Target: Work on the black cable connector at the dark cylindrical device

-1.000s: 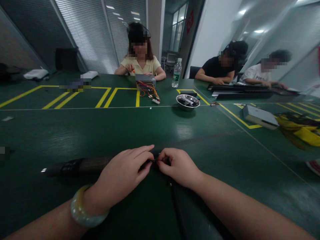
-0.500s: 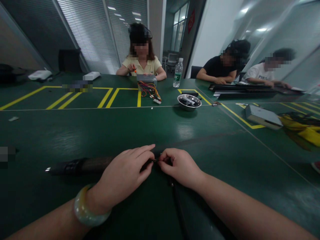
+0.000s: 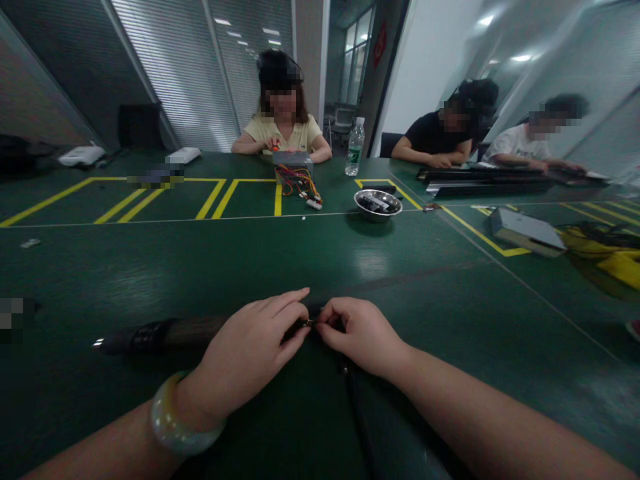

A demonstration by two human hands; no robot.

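Note:
My left hand (image 3: pixel 257 343), with a bangle (image 3: pixel 183 423) on its wrist, lies over the right part of a dark tubular pole (image 3: pixel 190 333). That pole has a black ringed section and a pointed metal tip at its left end. Thumb and finger of the left hand pinch a small shiny metal piece (image 3: pixel 309 323). My right hand (image 3: pixel 363 333) pinches the same piece from the other side, fingertips nearly touching the left ones. Under the right hand, a thin black rod or strap (image 3: pixel 357 413) runs toward me. Fingers hide most of the small piece.
A metal bowl (image 3: pixel 379 205) of dark parts stands ahead, near a water bottle (image 3: pixel 355 148). Across the table, a person works at a grey box (image 3: pixel 293 160) with coloured cables (image 3: pixel 300 183). Two more people sit right, behind long black strips (image 3: pixel 480 183). A silver box (image 3: pixel 527 231) lies right.
My hands keep almost the same pinch, with only a slight shift at the fingertips. The person opposite has moved a hand slightly above the grey box.

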